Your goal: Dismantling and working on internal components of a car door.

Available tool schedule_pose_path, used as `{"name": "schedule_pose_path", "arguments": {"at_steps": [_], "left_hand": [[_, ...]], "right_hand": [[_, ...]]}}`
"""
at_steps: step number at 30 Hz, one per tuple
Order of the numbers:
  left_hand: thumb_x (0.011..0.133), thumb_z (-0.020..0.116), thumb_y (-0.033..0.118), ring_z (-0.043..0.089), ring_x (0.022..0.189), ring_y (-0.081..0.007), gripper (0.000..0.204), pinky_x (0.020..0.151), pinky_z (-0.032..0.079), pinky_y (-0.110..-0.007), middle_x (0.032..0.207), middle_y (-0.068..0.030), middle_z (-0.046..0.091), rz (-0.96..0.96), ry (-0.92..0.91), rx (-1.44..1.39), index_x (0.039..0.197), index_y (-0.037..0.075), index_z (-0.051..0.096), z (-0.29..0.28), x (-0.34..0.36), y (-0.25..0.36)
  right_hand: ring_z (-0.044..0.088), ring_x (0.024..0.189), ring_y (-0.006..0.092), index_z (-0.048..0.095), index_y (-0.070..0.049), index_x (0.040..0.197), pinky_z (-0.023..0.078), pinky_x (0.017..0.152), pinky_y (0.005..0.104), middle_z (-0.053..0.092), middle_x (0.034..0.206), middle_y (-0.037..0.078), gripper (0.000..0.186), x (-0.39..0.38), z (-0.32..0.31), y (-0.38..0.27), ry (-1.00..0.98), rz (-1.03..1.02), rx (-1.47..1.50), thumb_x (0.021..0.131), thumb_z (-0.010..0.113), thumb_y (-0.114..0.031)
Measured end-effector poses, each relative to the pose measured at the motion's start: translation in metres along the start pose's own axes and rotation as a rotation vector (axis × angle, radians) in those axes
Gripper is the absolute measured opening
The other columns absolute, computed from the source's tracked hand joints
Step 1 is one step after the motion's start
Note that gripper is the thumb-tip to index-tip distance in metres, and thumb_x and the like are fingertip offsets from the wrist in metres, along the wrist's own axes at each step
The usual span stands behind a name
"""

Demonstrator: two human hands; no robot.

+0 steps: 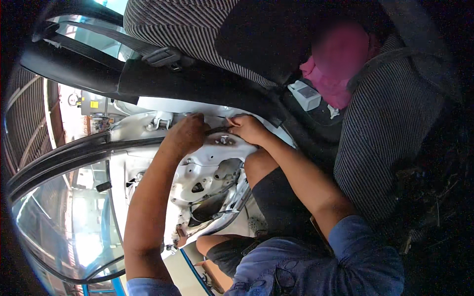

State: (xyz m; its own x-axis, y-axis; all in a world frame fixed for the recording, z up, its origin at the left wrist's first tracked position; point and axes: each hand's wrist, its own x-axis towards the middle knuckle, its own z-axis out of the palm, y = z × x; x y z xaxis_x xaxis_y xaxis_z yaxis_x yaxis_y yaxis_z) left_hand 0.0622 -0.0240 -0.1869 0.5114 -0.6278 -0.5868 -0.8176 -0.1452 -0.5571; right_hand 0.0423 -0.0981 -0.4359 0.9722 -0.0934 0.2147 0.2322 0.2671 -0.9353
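Spanning left fingers (pixel 199 120) to right fingers (pixel 239 120): black strip (pixel 216 130)

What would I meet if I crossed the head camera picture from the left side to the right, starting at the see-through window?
The door window → the left hand → the right hand → the white container → the striped seat on the right.
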Motion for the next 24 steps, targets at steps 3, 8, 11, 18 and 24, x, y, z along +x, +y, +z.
{"name": "schedule_pose_path", "arguments": {"at_steps": [3, 8, 11, 18, 24], "left_hand": [[0.088, 0.053, 0.011, 0.066, 0.092, -0.0347, 0.024, 0.078, 0.054, -0.043, 0.103, -0.0149, 0.069, -0.23, 0.024, -0.215, 0.096, 0.004, 0.074, -0.002, 0.002, 0.007], [0.09, 0.054, 0.016, 0.065, 0.096, -0.0331, 0.025, 0.079, 0.054, -0.043, 0.108, -0.0137, 0.068, -0.081, 0.044, -0.133, 0.1, 0.008, 0.076, 0.04, 0.001, -0.013], [0.092, 0.054, 0.021, 0.064, 0.098, -0.0327, 0.027, 0.079, 0.054, -0.042, 0.108, -0.012, 0.068, -0.093, 0.069, -0.147, 0.102, 0.011, 0.076, 0.012, 0.002, 0.004], [0.092, 0.055, 0.027, 0.065, 0.099, -0.0328, 0.028, 0.078, 0.055, -0.042, 0.109, -0.0107, 0.069, -0.044, 0.172, -0.098, 0.102, 0.012, 0.077, 0.004, -0.001, 0.017], [0.091, 0.057, 0.029, 0.065, 0.097, -0.033, 0.028, 0.079, 0.055, -0.041, 0.11, -0.0116, 0.069, -0.214, 0.133, -0.158, 0.101, 0.012, 0.076, 0.024, 0.003, 0.016]], "right_hand": [[0.064, 0.084, 0.0246, 0.071, -0.003, 0.106, 0.05, 0.077, 0.0354, 0.072, 0.095, 0.008, 0.019, 0.003, 0.0, 0.006, 0.02, -0.111, -0.082, 0.087, 0.069, -0.007], [0.064, 0.086, 0.0256, 0.07, -0.002, 0.102, 0.05, 0.078, 0.0351, 0.071, 0.096, 0.007, 0.017, 0.006, 0.007, 0.006, 0.027, -0.269, -0.191, 0.085, 0.068, -0.004], [0.063, 0.086, 0.0259, 0.07, -0.002, 0.099, 0.049, 0.078, 0.0351, 0.07, 0.097, 0.008, 0.015, 0.002, 0.005, 0.007, 0.062, -0.332, -0.171, 0.084, 0.068, -0.003], [0.061, 0.08, 0.0295, 0.072, -0.004, 0.101, 0.048, 0.075, 0.0392, 0.067, 0.092, 0.01, 0.021, 0.001, 0.005, -0.002, 0.057, -0.503, -0.281, 0.081, 0.066, -0.002], [0.062, 0.081, 0.032, 0.071, -0.003, 0.1, 0.049, 0.076, 0.04, 0.068, 0.092, 0.011, 0.018, -0.005, 0.018, -0.006, 0.135, -0.355, -0.037, 0.083, 0.065, -0.003]]}}
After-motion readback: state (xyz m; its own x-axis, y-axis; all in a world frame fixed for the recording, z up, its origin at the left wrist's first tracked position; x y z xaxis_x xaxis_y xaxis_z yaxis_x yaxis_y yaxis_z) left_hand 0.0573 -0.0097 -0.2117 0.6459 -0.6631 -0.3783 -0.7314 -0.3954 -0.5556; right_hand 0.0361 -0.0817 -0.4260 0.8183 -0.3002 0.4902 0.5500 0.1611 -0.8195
